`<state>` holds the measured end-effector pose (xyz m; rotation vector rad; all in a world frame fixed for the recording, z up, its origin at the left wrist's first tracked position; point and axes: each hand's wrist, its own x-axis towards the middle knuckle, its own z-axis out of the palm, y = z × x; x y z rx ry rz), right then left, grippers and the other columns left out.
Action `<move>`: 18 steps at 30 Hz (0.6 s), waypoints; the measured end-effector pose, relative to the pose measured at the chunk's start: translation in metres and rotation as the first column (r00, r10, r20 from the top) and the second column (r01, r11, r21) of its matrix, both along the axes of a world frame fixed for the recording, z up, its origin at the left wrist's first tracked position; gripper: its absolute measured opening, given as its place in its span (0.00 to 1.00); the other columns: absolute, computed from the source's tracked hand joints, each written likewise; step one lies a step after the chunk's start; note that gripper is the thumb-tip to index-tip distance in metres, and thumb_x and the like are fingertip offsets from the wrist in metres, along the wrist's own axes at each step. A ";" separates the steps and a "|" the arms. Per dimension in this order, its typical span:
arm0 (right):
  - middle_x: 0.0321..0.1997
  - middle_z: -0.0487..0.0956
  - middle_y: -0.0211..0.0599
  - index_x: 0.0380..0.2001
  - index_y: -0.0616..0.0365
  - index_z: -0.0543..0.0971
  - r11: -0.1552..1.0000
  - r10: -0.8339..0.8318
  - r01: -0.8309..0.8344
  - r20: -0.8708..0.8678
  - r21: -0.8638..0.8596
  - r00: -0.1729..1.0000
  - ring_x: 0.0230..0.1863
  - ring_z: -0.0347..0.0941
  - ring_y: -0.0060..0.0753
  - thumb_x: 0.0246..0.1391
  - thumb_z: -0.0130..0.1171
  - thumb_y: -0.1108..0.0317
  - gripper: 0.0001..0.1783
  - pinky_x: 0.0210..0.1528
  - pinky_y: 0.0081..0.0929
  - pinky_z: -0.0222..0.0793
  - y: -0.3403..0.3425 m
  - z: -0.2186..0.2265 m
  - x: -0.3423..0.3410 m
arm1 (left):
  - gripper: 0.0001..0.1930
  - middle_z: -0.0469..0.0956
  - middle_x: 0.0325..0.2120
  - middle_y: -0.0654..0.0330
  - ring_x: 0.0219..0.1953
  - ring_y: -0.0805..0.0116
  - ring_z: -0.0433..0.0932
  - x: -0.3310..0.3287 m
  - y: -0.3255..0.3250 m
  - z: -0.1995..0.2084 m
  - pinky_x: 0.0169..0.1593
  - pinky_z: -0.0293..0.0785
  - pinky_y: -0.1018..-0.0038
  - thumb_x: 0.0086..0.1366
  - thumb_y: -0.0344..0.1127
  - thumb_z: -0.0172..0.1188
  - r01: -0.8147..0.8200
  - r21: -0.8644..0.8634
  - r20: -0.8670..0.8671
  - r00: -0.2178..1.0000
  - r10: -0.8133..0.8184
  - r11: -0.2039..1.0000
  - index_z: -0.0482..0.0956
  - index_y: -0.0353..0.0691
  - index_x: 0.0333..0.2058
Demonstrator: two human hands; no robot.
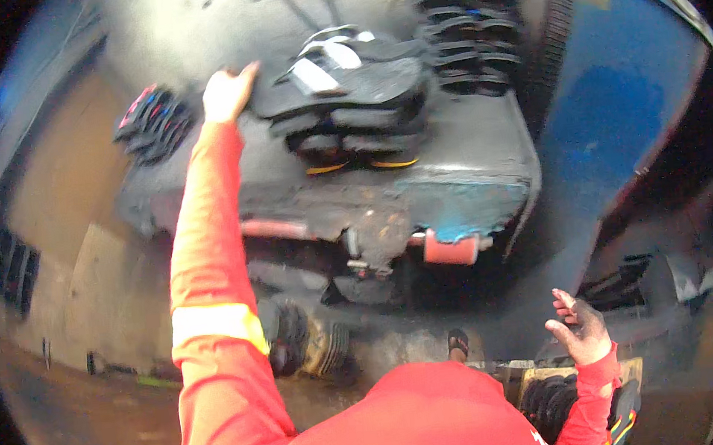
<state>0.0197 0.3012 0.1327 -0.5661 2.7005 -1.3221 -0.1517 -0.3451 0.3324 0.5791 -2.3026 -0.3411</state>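
My left hand (228, 95) reaches out over the grey worktable, thumb spread away from its fingers, with nothing seen in it. Just to its right stands a stack of black, sole-shaped pieces (386, 82); white patches lie on the top ones and yellow edges show at the bottom. Whether the hand touches the stack is blurred. My right hand (584, 333), darkened with grime, hangs off the table at the lower right, its fingers loosely bent and apart, holding nothing. Below it sits a carton (632, 367) of black pieces (550, 401), some edged in red, yellow and green.
Tall rows of similar dark pieces (471, 27) stand at the table's back right. A smaller dark pile with red bits (151, 122) lies at the left. The table's front edge (364, 213) is ragged, with a red roller-like part (451, 249) beneath. A blue panel (609, 78) rises at right.
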 end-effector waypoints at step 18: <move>0.58 0.78 0.45 0.64 0.59 0.70 0.794 0.548 -0.580 0.198 0.180 0.812 0.56 0.75 0.40 0.58 0.65 0.67 0.32 0.58 0.36 0.70 -0.081 -0.004 -0.016 | 0.24 0.84 0.33 0.50 0.36 0.58 0.83 0.058 0.348 -0.082 0.41 0.79 0.64 0.66 0.55 0.54 0.681 -0.307 -0.114 0.668 -0.736 0.665 0.85 0.36 0.34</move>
